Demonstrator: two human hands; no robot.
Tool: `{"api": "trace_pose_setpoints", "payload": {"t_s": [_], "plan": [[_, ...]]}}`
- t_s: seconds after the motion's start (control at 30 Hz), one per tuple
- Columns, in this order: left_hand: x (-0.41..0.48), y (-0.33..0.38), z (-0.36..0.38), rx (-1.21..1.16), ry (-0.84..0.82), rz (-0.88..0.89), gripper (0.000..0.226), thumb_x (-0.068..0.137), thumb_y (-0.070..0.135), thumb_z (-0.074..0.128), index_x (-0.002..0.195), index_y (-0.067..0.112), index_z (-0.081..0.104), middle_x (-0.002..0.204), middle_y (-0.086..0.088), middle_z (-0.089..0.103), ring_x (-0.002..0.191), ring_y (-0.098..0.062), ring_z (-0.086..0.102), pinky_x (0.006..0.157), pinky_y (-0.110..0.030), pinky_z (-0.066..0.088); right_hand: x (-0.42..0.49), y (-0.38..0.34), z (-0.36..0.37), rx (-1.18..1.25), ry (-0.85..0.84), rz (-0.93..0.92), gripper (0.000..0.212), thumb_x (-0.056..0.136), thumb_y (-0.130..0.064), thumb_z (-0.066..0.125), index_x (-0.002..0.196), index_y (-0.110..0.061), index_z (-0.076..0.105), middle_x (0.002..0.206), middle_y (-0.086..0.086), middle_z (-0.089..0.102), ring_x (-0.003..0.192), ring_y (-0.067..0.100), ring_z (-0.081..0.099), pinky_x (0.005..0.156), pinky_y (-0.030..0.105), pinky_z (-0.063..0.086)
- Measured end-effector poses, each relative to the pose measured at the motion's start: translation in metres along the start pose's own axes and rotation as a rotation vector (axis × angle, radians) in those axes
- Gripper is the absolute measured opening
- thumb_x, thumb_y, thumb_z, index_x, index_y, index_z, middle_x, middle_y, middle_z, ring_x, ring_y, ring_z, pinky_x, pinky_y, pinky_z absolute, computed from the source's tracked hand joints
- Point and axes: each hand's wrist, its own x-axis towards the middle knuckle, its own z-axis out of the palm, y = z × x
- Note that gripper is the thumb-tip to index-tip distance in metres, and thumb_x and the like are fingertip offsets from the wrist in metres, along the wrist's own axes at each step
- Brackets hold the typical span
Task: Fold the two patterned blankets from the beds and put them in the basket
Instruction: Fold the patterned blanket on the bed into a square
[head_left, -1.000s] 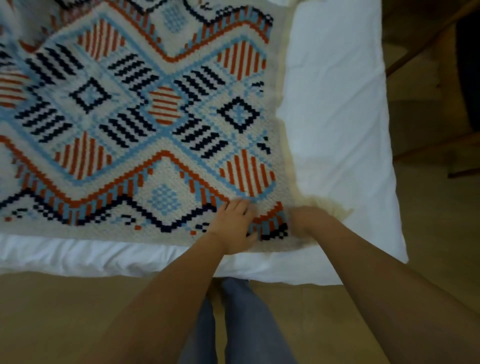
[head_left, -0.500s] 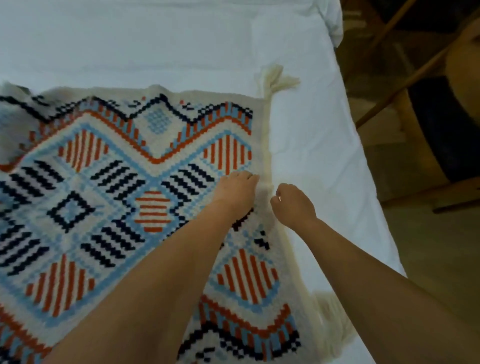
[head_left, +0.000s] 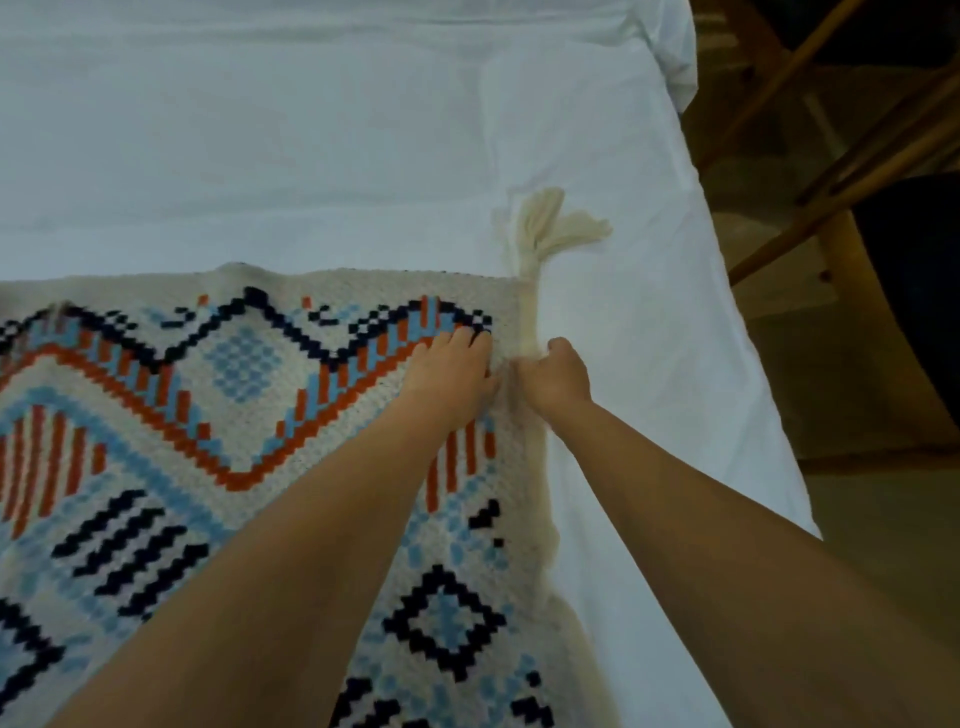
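**Squaring the blanket's right edge on the bed**

The bed (head_left: 363, 130), in a white sheet, fills most of the view, and the blanket (head_left: 218, 467) lies flat on its near part, its far edge straight across and its right edge running down beside the arms. A cream tassel (head_left: 545, 228) sprawls on the sheet off the far right corner. The left hand (head_left: 452, 374) lies palm-down on the weave near that corner, fingers released and spread. The right hand (head_left: 558, 376) is clenched on the cream edging just beside it.

To do this well, I would keep the left palm pinning the cloth while the right draws the edge taut and straight, so the layers line up before the next fold.

Whether the blanket is already doubled cannot be told. Its left and near parts are cut off; no basket or second blanket shows
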Motion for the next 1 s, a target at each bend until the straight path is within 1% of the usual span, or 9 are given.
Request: {"api": "trace_pose_setpoints", "payload": {"t_s": [0.07, 0.17, 0.27, 0.47, 0.6, 0.67, 0.77, 0.87, 1.0], "plan": [[0.016, 0.001, 0.004, 0.005, 0.035, -0.060, 0.062, 0.093, 0.046, 0.043, 0.141, 0.011, 0.026, 0.140, -0.010, 0.038, 0.128, -0.029, 0.037, 0.100, -0.041, 0.035, 0.022, -0.005, 0.002, 0.056, 0.001, 0.025, 0.016, 0.086, -0.026, 0.058, 0.083, -0.016, 0.046, 0.079, -0.003, 0.043, 0.069, 0.012, 0.040, 0.061, 0.025, 0.035], [0.038, 0.003, 0.007, -0.010, 0.059, -0.112, 0.045, 0.093, 0.037, 0.048, 0.127, 0.008, 0.042, 0.126, -0.010, 0.050, 0.116, -0.027, 0.046, 0.092, -0.037, 0.040, 0.046, -0.014, 0.001, 0.066, -0.013, -0.050, 0.037, 0.084, -0.014, 0.058, 0.058, -0.020, 0.032, 0.060, -0.005, 0.034, 0.054, 0.011, 0.032, 0.049, 0.026, 0.027], [0.052, 0.007, 0.005, 0.000, 0.124, -0.070, 0.019, 0.095, 0.016, 0.044, 0.110, 0.008, 0.051, 0.111, -0.009, 0.058, 0.099, -0.023, 0.053, 0.074, -0.032, 0.039, 0.060, -0.032, -0.007, -0.042, 0.081, -0.221, 0.014, 0.089, -0.012, 0.047, 0.075, -0.013, 0.045, 0.073, -0.002, 0.047, 0.066, 0.014, 0.043, 0.056, 0.027, 0.034], [0.091, 0.012, -0.025, -0.281, 0.497, -0.190, 0.019, 0.094, 0.010, 0.037, 0.106, 0.005, 0.051, 0.109, -0.013, 0.055, 0.100, -0.031, 0.053, 0.074, -0.039, 0.038, 0.093, -0.073, -0.025, 0.118, 0.434, -0.428, 0.015, 0.093, -0.016, 0.047, 0.080, -0.017, 0.040, 0.065, -0.012, 0.043, 0.061, 0.011, 0.043, 0.055, 0.028, 0.033], [0.069, 0.017, 0.010, -0.112, 0.199, -0.071, 0.038, 0.096, 0.027, 0.034, 0.131, 0.012, 0.040, 0.135, -0.010, 0.042, 0.123, -0.027, 0.038, 0.096, -0.039, 0.031, 0.090, -0.031, -0.007, -0.077, 0.259, -0.254, 0.008, 0.095, -0.018, 0.043, 0.096, -0.014, 0.050, 0.093, 0.009, 0.057, 0.085, 0.025, 0.049, 0.066, 0.031, 0.035], [0.055, 0.015, 0.029, -0.029, 0.073, -0.026, 0.051, 0.098, 0.032, 0.028, 0.146, 0.016, 0.019, 0.153, -0.009, 0.020, 0.141, -0.025, 0.016, 0.114, -0.042, 0.014, 0.083, -0.013, 0.003, -0.295, 0.175, -0.317, 0.016, 0.094, -0.018, 0.044, 0.104, -0.007, 0.050, 0.104, 0.017, 0.058, 0.098, 0.032, 0.050, 0.074, 0.036, 0.037], [0.054, 0.014, 0.032, -0.091, 0.017, -0.025, 0.054, 0.099, 0.031, 0.023, 0.149, 0.017, 0.008, 0.159, -0.006, 0.003, 0.145, -0.022, -0.002, 0.117, -0.043, 0.000, 0.075, -0.010, 0.008, -0.323, 0.191, -0.371, 0.027, 0.091, -0.017, 0.046, 0.115, -0.004, 0.046, 0.117, 0.016, 0.056, 0.111, 0.033, 0.049, 0.084, 0.039, 0.040], [0.042, 0.015, 0.025, -0.120, -0.032, -0.026, 0.054, 0.099, 0.025, 0.025, 0.149, 0.016, 0.006, 0.159, -0.005, -0.001, 0.146, -0.022, -0.005, 0.118, -0.043, 0.000, 0.060, -0.010, 0.010, -0.305, 0.177, -0.318, 0.054, 0.094, -0.018, 0.043, 0.143, -0.007, 0.022, 0.147, 0.014, 0.035, 0.132, 0.030, 0.036, 0.107, 0.041, 0.034], [0.012, 0.011, 0.016, -0.136, -0.061, -0.044, 0.057, 0.098, 0.023, 0.028, 0.149, 0.013, 0.005, 0.159, -0.005, 0.000, 0.146, -0.021, -0.004, 0.117, -0.042, 0.000, 0.027, -0.011, 0.016, -0.463, 0.126, -0.390, 0.061, 0.098, -0.018, 0.038, 0.148, -0.008, 0.005, 0.157, 0.014, 0.008, 0.143, 0.028, 0.014, 0.114, 0.040, 0.021]]}}
